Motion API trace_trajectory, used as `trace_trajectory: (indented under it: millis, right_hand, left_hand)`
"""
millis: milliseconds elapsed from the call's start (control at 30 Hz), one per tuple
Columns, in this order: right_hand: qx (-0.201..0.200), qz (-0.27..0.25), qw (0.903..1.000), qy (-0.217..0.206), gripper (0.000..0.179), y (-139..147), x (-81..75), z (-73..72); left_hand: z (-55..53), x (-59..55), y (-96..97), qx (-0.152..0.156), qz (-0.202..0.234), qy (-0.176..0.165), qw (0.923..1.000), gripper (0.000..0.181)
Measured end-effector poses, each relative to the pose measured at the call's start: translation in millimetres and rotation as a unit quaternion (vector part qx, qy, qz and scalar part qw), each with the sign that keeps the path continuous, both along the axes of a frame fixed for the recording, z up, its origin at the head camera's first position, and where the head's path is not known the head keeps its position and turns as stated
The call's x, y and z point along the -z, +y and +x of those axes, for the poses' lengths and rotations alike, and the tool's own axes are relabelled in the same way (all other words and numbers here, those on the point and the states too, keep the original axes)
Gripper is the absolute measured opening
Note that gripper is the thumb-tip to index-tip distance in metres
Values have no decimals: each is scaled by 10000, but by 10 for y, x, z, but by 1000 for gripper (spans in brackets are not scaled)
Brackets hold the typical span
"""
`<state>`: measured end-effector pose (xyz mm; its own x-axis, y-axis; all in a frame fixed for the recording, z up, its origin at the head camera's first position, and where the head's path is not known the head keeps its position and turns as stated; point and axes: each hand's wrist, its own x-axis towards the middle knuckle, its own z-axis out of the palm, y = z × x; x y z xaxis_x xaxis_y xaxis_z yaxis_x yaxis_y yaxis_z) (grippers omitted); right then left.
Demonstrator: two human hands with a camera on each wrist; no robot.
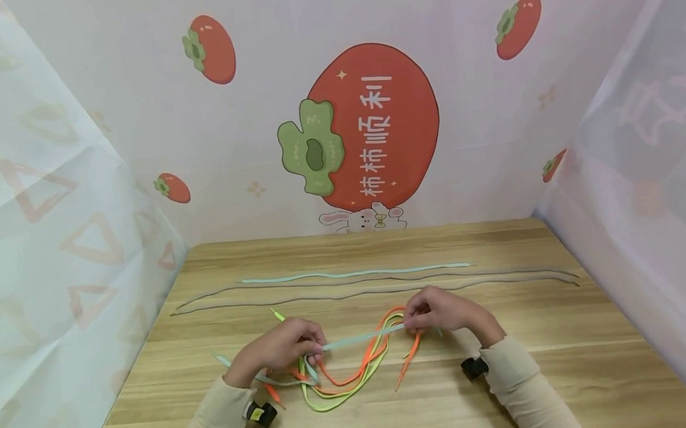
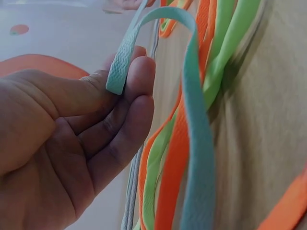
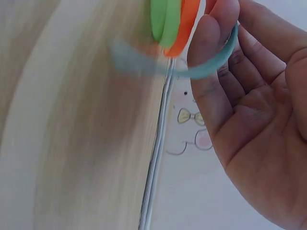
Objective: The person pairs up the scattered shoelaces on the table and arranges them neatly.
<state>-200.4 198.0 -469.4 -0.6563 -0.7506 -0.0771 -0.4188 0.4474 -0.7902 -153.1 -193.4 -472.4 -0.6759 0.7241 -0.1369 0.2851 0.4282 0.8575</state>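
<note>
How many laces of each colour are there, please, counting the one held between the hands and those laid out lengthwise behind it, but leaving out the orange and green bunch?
Mint laces: 2, the held lace and the laid-out lace
Grey laces: 2
Total: 4

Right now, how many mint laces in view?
2: one mint lace held between the left hand and right hand; the other mint lace lies on the table, beyond the grey laces. More may be hidden among the tangled laces.
</note>
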Motion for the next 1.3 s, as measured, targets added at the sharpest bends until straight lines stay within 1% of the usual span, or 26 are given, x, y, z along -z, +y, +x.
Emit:
trace_trajectory:
  millis: [200, 267, 400, 600, 700, 767, 867, 1000, 1167, 1300]
  right_hand:
    - [276, 14, 9996, -115, 11, 112, 24, -43]
    - [366, 5, 9991, -198, 10, 146, 32, -53]
    - [525, 40, 9984, -219, 8, 213, 42, -73]
    - [702, 108, 9973, -184, 9, 278, 56, -99]
    - [734, 236, 9970, -83, 9, 313, 72, -105]
    - [747, 353, 9966, -22, 8, 346, 73, -110]
    - [811, 463, 9956, -63, 8, 401, 49, -118]
    - [834, 495, 9951, -170, 9, 466, 2, -127]
    - [681, 599, 9959, -28, 11, 552, -51, -107]
    - [685, 626, 9957, 38, 12, 621, -91, -81]
  left_hand:
    - [-26, -14, -66, -87, -49, 94, 9999, 12]
    - [-29, -13, -80, -126, -55, 33, 9999, 12]
    - [-29, -18, -97, -199, -59, -107, 9997, 11]
    - [-25, -34, -106, -197, -142, -214, 9995, 11]
    - [-12, -24, -121, -196, -194, -285, 9992, 11]
    - [-3, -17, -132, -169, -194, -318, 9992, 11]
    - [6, -17, -144, -102, -137, -336, 9993, 11]
    - [2, -44, -147, 28, -139, -227, 9996, 11]
    - [-5, -84, -151, 262, -192, -51, 9995, 12]
    - [-12, -91, -187, 415, -125, 86, 9990, 15]
